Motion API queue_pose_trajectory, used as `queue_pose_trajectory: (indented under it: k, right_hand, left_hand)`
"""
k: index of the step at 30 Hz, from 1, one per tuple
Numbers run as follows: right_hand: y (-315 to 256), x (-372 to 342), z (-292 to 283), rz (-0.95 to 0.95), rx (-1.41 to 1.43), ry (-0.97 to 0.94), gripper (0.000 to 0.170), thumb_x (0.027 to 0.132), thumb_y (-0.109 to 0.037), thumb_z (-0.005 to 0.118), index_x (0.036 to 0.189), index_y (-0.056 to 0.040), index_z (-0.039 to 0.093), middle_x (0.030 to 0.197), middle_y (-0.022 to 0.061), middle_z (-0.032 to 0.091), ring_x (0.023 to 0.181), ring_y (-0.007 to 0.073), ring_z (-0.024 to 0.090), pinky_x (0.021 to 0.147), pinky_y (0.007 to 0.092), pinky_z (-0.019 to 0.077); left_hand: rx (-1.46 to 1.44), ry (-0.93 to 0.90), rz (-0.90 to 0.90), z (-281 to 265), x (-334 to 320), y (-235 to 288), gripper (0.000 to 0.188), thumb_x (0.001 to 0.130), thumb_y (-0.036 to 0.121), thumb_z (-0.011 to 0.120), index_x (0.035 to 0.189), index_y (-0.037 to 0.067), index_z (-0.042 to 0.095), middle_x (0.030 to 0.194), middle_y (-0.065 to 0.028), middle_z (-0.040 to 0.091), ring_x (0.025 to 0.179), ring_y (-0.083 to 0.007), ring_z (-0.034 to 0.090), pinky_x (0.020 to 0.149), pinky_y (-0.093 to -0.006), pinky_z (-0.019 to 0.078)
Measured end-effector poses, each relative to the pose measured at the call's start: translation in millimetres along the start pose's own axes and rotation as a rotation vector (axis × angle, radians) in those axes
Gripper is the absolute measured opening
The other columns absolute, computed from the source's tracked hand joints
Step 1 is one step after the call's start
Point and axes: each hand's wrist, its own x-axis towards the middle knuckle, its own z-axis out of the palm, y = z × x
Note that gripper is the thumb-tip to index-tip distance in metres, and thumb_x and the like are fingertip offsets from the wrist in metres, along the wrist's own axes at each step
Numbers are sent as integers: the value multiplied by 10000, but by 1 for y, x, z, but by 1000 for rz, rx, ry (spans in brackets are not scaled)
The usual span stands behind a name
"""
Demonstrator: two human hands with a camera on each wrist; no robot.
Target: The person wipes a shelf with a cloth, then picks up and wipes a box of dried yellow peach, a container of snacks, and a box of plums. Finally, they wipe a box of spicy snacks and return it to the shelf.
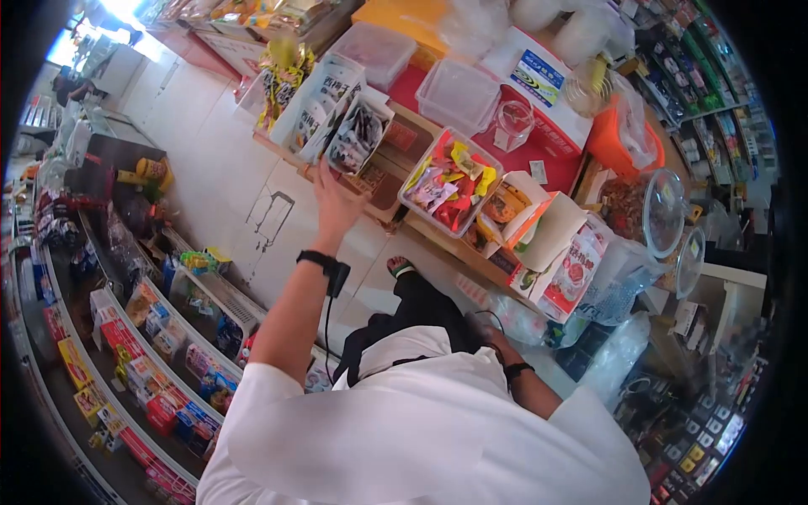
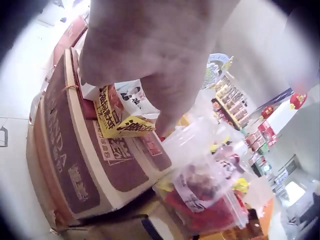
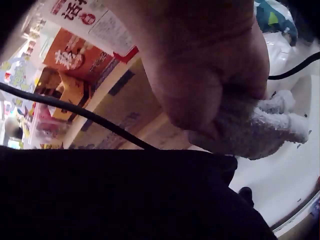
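In the head view my left hand (image 1: 335, 206) reaches forward to the near side of a small open box of snack packets (image 1: 358, 139). Its fingers are at the box's left edge, and the thumb is spread to the right. The left wrist view shows a yellow printed box front (image 2: 122, 115) under the left hand (image 2: 155, 55), on a brown carton (image 2: 112, 155). Low beside my leg, the right hand (image 3: 205, 75) holds a crumpled grey-white cloth (image 3: 255, 130), its fingers curled into it.
Right of the snack box stands a clear tub of wrapped sweets (image 1: 450, 181), then open snack cartons (image 1: 572, 261). A longer white box of packets (image 1: 318, 105) adjoins on the left. Empty clear tubs (image 1: 459, 93) are behind. Shelves of goods (image 1: 143, 353) line the left aisle.
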Motion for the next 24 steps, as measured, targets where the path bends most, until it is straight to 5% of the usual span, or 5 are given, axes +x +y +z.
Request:
queue_pose_trajectory:
  k: [2,6,14,22,24]
  right_hand:
    - [-13,-29,-1,-273,-331,224,319,864,-220,671,1130,-45,685,1063,88,702,946,186,647,864,330,502]
    - [1,-24,-19,-271,-675,329,414,857,-193,665,1237,-29,633,1143,123,692,1026,226,658,924,359,502]
    - [11,-11,-27,-213,-532,277,458,820,-296,720,1207,-61,649,1131,151,705,1030,259,671,922,376,504]
    - [-47,-2,-14,-312,-601,166,502,780,-284,754,1221,-72,642,1136,165,702,1070,307,661,958,386,490]
    - [-69,-3,-6,-310,-704,182,474,767,-204,762,1204,-61,642,1105,129,711,1019,235,666,916,341,503]
  left_hand:
    - [23,3,-6,20,25,-13,1160,631,165,887,1509,-9,151,1483,-308,258,1392,-457,266,1162,-492,260]
    - [141,6,-113,35,45,-6,1206,577,144,912,1506,11,154,1488,-301,199,1394,-464,224,1174,-512,219]
    - [180,32,-182,61,45,-4,1036,596,161,868,1423,-7,266,1355,-278,373,1290,-453,346,1119,-476,302]
    - [-449,49,-338,35,-43,-19,857,584,121,823,1317,10,393,1199,-219,505,1127,-391,508,994,-457,435]
    - [-548,60,-430,1,-82,-9,848,580,124,826,1307,6,406,1182,-205,509,1106,-379,522,982,-440,441]
